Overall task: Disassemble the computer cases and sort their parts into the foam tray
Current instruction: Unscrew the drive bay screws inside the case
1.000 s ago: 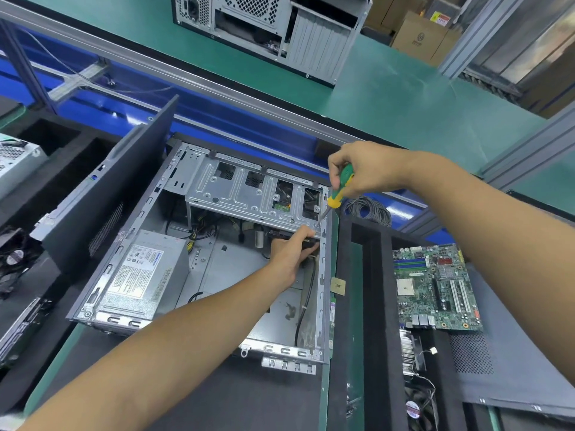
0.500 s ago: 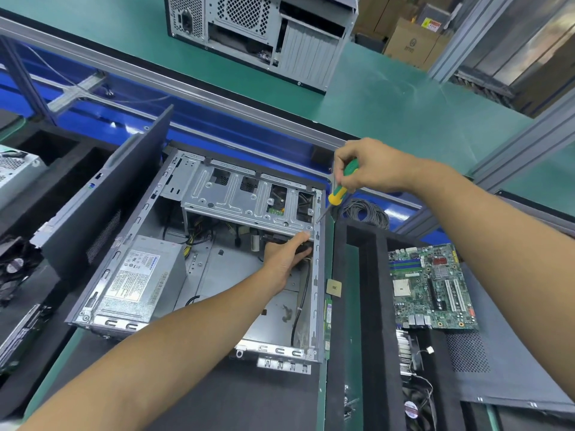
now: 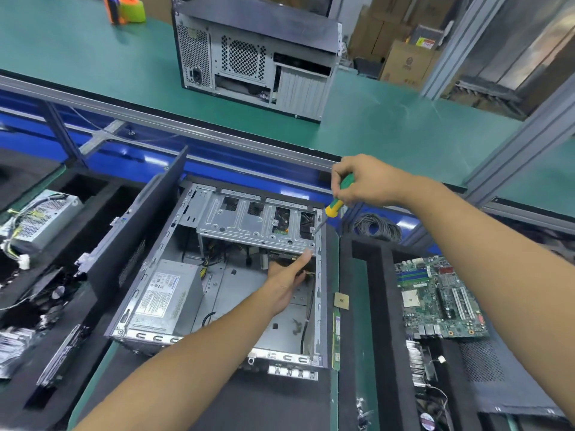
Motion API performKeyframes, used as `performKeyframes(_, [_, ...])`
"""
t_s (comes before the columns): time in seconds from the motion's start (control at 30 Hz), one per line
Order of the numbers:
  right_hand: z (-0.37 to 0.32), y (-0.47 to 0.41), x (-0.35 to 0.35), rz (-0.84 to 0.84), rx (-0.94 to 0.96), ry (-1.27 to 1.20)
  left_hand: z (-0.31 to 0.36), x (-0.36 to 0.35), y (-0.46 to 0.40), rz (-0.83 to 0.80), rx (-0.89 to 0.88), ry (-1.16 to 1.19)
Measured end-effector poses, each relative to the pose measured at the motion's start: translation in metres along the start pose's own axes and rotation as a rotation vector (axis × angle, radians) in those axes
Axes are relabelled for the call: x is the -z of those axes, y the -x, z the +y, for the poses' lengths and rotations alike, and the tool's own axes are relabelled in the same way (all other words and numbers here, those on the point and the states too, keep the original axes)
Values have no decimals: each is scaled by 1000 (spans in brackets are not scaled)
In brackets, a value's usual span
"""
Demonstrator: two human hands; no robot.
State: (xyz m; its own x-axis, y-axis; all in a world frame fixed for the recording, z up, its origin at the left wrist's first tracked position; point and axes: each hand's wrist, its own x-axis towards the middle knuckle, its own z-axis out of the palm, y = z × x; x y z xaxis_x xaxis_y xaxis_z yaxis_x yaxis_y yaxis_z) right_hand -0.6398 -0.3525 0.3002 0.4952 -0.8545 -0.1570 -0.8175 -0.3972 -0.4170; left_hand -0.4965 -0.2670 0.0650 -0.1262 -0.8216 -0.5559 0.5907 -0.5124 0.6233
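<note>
Overhead, right hand (image 3: pixel 367 181) is gripping the green-and-yellow screwdriver (image 3: pixel 337 199), shaft slanting down-left onto the drive cage (image 3: pixel 258 223) at the open case's (image 3: pixel 320 306) far right corner; left hand (image 3: pixel 287 279) (fingers straight, together) is pressing underneath.

In the middle of the frame lies my open grey steel computer case (image 3: pixel 217 275), on its side, silver drive cage (image 3: pixel 258 222) at its far end, boxy power supply (image 3: pixel 165 297) lower left. A black foam tray (image 3: pixel 379 306) stands right, holding a green motherboard (image 3: pixel 438 300).
</note>
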Motion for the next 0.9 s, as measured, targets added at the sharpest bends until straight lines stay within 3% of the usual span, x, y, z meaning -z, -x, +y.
performKeyframes(0.1, [-7,10,3,13,19,-31,2,3,16,164,84,-32])
performKeyframes(0.17, [-10,21,1,15,27,-58,0,12,30,265,35,-215])
performKeyframes(0.33, [-15,40,-6,-2,35,-113,7,26,58,63,-459,-601])
performKeyframes(0.4, [-15,45,-9,-4,38,-153,15,23,59,-11,-557,-663])
performKeyframes(0.5, [-15,52,-12,2,39,-212,18,12,60,-63,-559,-691])
performKeyframes(0.77, [-2,81,-9,35,3,-324,10,-4,64,10,-596,-635])
performKeyframes(0.9, [38,119,-15,96,-68,-56,3,-17,72,3,-626,-728])
